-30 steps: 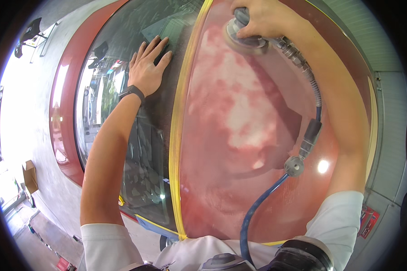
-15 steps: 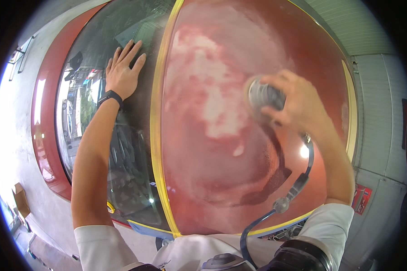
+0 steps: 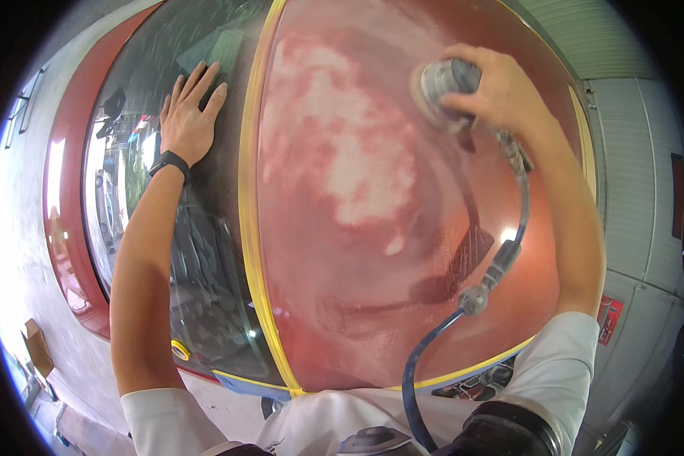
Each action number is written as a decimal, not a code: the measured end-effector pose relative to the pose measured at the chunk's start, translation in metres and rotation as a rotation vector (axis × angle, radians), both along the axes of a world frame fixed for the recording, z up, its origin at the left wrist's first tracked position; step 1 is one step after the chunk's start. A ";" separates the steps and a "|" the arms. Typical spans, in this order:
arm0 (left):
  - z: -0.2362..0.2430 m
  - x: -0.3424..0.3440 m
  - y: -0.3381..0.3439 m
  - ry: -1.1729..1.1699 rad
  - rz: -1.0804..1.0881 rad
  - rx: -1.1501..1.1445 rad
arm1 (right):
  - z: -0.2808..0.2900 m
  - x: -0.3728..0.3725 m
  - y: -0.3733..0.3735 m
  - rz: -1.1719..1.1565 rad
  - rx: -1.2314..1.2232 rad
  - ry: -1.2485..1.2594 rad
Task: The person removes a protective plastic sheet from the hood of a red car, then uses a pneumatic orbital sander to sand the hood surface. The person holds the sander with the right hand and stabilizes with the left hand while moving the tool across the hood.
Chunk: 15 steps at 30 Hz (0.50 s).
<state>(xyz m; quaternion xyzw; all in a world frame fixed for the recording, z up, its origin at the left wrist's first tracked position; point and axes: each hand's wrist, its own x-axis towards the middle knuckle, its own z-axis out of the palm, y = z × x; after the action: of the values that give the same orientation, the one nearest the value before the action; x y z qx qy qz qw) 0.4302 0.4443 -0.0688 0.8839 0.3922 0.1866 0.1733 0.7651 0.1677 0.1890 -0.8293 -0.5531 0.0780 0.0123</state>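
Note:
My right hand (image 3: 501, 87) grips a round orbital sander (image 3: 447, 87) with its pad against the red car panel (image 3: 342, 296). The fingers wrap over the tool's grey body. An air hose (image 3: 433, 334) with a coupling (image 3: 475, 299) runs from the sander down toward my body. Pale, sanded-through patches (image 3: 365, 175) show in the dull paint left of the sander. My left hand (image 3: 190, 121), wearing a dark wristband (image 3: 171, 163), lies flat with fingers spread on the dark car window glass (image 3: 213, 258).
Yellow masking tape (image 3: 251, 228) borders the panel along the glass and its near edge. A yellow tape roll (image 3: 180, 350) lies on the glass near me. On the floor stand a cardboard box (image 3: 36, 346) at left and a red item (image 3: 609, 319) at right. Behind is a white wall (image 3: 623, 159).
The sander and my right hand have moved farther away over the panel, trailing the hose. My left hand stays spread on the glass; the whole view has shifted slightly.

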 end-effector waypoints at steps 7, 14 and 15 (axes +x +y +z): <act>-0.004 0.001 0.003 0.001 0.005 -0.011 | -0.004 0.001 -0.015 0.124 0.037 -0.041; -0.011 0.002 0.010 0.001 -0.006 -0.017 | 0.004 -0.123 -0.115 0.228 -0.166 0.114; -0.012 0.002 0.011 -0.002 -0.006 -0.008 | 0.004 -0.134 -0.121 0.246 -0.206 0.126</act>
<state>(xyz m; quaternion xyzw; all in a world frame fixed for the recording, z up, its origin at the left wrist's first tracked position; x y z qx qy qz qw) 0.4319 0.4550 -0.0812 0.8843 0.3900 0.1853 0.1778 0.6313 0.0468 0.1927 -0.7459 -0.6375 0.1870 -0.0476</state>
